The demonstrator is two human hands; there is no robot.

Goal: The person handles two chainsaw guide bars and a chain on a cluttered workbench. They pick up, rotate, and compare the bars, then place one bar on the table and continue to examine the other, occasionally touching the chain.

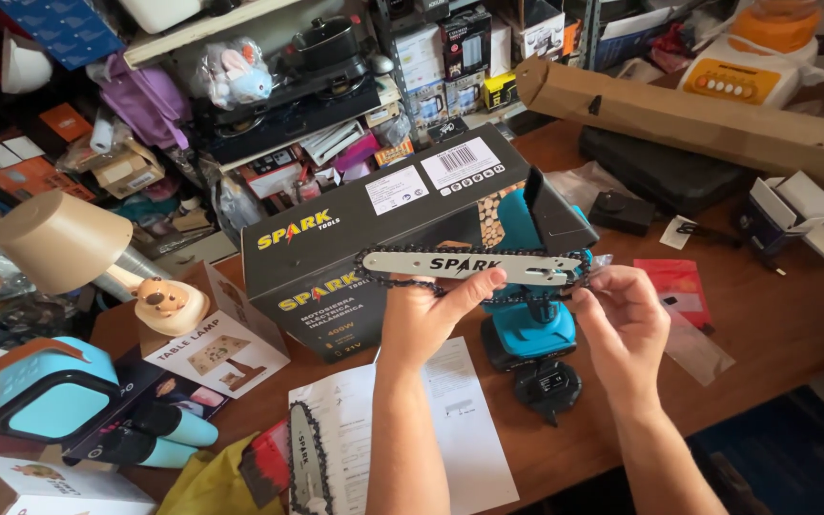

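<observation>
Over the table [765, 324], the left hand [422, 319] pinched a stiff guide bar [474, 266]; the right hand [627, 319] closed on its limp, sharp chain [579, 286]. The flat bar looked safest to grip.

We see even, bright daylight-like light from above, soft shadows under the hands [526, 319], mild glare on the glossy black box [336, 238] (wide-angle bend at edges), overall sharp, corners slightly soft.
</observation>
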